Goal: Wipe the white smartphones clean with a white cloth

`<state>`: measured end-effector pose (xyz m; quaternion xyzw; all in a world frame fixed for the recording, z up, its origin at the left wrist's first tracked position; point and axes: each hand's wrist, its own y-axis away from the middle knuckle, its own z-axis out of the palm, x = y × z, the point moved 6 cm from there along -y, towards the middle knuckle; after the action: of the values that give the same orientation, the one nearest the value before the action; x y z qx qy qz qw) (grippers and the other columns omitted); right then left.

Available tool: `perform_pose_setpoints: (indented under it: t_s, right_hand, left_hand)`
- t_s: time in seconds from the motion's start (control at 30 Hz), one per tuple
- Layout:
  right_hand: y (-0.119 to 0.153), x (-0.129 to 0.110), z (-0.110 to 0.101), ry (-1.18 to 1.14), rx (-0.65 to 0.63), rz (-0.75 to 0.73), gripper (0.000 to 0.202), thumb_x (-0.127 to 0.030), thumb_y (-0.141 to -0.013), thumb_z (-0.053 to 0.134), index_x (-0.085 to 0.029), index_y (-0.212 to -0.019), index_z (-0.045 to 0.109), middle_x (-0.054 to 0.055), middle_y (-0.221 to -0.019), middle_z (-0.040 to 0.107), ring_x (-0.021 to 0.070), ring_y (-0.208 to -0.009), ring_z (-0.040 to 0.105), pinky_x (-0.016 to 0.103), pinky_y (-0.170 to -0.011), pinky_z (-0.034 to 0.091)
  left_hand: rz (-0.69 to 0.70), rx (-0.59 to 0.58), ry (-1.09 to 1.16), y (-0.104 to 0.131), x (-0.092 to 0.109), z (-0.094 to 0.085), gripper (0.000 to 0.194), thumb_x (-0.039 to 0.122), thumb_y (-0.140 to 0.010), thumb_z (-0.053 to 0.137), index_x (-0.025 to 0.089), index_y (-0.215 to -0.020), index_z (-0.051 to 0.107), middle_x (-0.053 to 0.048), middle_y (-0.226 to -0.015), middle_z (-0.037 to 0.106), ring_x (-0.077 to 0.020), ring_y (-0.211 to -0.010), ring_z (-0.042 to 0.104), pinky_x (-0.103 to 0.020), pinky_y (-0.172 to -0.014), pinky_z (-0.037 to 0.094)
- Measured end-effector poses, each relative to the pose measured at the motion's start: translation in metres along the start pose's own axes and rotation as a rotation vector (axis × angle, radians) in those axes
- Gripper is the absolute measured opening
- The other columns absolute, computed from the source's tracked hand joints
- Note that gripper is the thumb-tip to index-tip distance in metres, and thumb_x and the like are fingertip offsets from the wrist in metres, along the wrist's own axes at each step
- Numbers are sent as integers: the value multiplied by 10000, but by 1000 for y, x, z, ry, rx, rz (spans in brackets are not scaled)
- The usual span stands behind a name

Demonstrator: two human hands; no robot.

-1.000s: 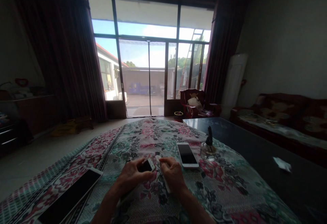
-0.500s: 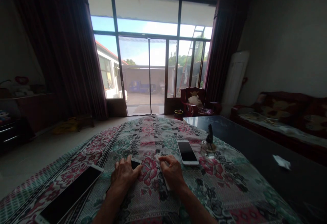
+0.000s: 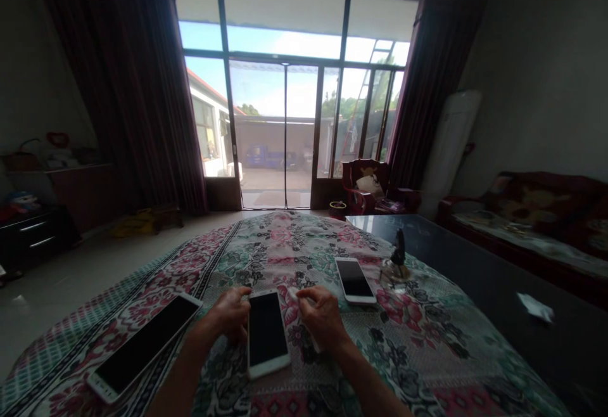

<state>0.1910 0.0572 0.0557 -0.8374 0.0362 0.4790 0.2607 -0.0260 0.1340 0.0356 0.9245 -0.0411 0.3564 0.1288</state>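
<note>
A white phone with a dark screen (image 3: 268, 333) lies in the middle of the flowered cloth (image 3: 323, 372). My left hand (image 3: 230, 317) is at its left edge, fingers curled round that side. To its right, my right hand (image 3: 323, 317) is closed on a small white item (image 3: 292, 293), with a pale strip showing beneath the palm; what it is I cannot make out. A second white phone (image 3: 355, 281) lies beyond my right hand. On the left, a larger white phone (image 3: 146, 346) lies at a slant, screen up.
A small dark figurine on a clear base (image 3: 398, 258) stands at the right of the cloth. Beside it is a dark glossy table (image 3: 475, 290) with a crumpled white paper (image 3: 536, 307). A red wooden chair (image 3: 368, 186) and a sofa (image 3: 527, 205) stand farther back.
My left hand has moved off the top of the middle phone to its left edge, so the phone's screen now shows. My right hand keeps its pinch. The view has shifted slightly.
</note>
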Motion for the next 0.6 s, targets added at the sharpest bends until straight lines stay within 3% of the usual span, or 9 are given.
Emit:
perform_pose_setpoints:
  t_s: [0.1,0.17,0.23,0.3,0.43,0.6]
  right_hand:
    - [-7,5,-12,-32,71,7,214,-223,-682,549,-213,-750,752,46,-793,709,194,-768,656,285,-739,480]
    - [-11,9,-20,-37,115,17,223,-249,-690,541,-208,-761,749,54,-813,711,206,-792,654,305,-765,478]
    - [-13,13,-24,-40,141,29,235,-266,-693,531,-201,-762,746,63,-831,712,217,-810,653,320,-776,479]
    - [-14,15,-25,-50,147,33,237,-269,-686,528,-200,-755,744,67,-833,713,220,-808,652,325,-777,482]
    - [-13,18,-21,-71,146,20,235,-267,-682,528,-201,-751,743,64,-824,714,212,-807,647,318,-783,483]
    - [-13,21,-19,-55,143,20,242,-263,-690,522,-195,-766,742,65,-831,709,207,-814,646,315,-787,479]
  left_hand:
    - [72,-63,-33,6,11,1,653,139,-704,488,111,-1356,464,-32,-632,707,-222,-613,699,-314,-629,544]
    - [282,-74,-106,12,24,-1,670,119,-656,531,205,-1320,526,-52,-972,744,-231,-937,680,-332,-878,501]
    - [482,-127,-190,20,35,4,733,90,-606,550,269,-1317,532,-16,-1335,586,-236,-1252,500,-342,-1071,360]
    - [543,-195,-275,24,39,14,834,52,-559,533,287,-1358,481,18,-1494,398,-240,-1397,299,-379,-1149,238]
    - [538,-186,-357,26,47,32,902,29,-556,463,290,-1417,391,34,-1558,244,-264,-1449,138,-472,-1171,135]
    - [554,-232,-366,28,55,49,811,20,-609,408,322,-1359,468,50,-1492,396,-258,-1435,194,-545,-1155,104]
